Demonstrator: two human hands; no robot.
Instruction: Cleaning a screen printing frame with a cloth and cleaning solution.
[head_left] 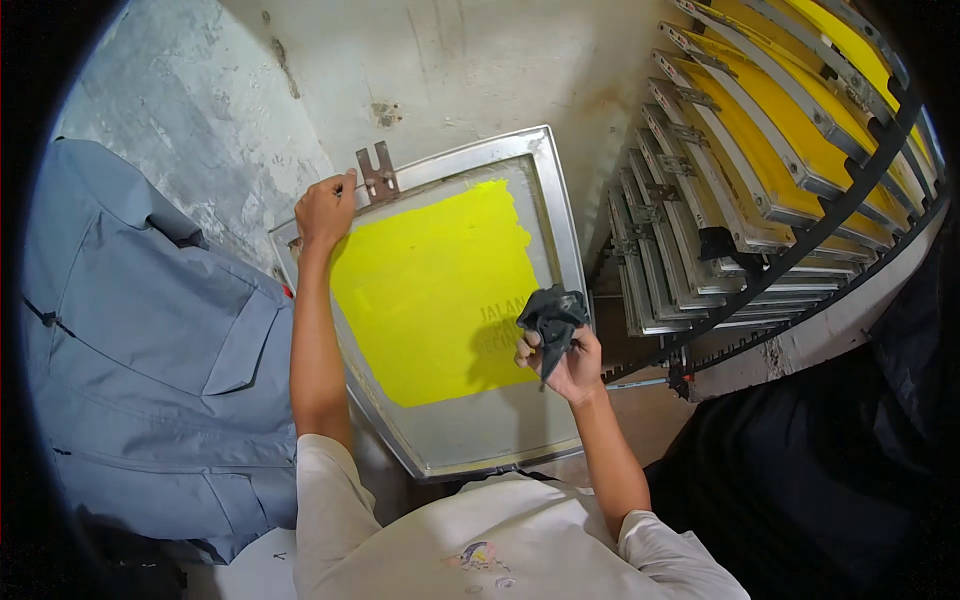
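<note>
The left hand (325,208) grips the top edge of a metal-framed printing screen with a yellow coated mesh (440,290), held upright against the wall. The right hand (567,362) clenches a crumpled dark grey rag (551,312) beside the screen's right frame, near racked yellow screens (760,150)

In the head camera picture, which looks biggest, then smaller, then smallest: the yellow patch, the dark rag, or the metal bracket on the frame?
Largest to smallest:
1. yellow patch
2. dark rag, held in the right hand
3. metal bracket, beside the left hand
</note>
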